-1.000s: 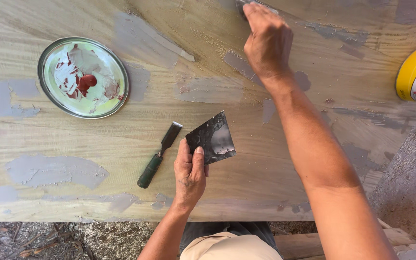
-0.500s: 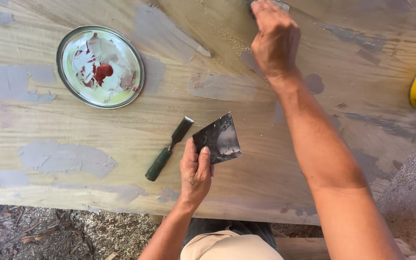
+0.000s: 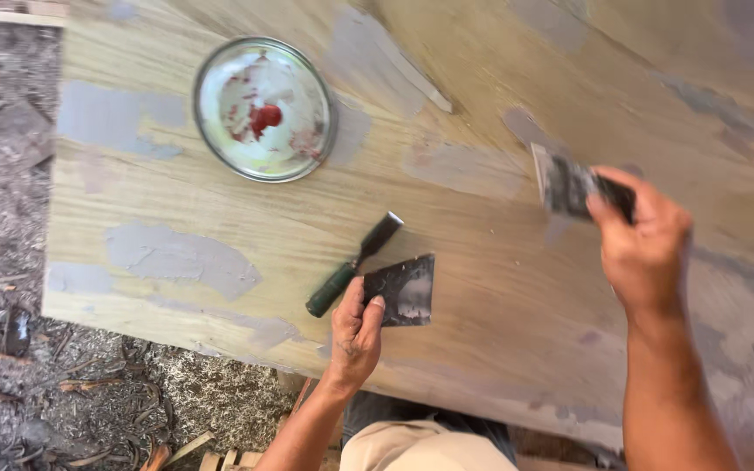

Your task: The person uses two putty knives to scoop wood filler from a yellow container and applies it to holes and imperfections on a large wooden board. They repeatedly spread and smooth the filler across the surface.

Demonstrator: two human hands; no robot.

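- A putty knife (image 3: 569, 185) is gripped by the right hand (image 3: 643, 244), mid-board.
- A dark flat scraper (image 3: 403, 290) is pinched by left hand (image 3: 355, 336) fingers near the plywood board (image 3: 499, 288)'s near edge.
- Bare board is left between a green-handled chisel (image 3: 353, 266) and a round lid (image 3: 263, 109).

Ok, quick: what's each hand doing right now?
Left hand: grip closed on the dark flat scraper blade, which lies on the wooden board.
Right hand: grip closed on a putty knife, blade against the board.
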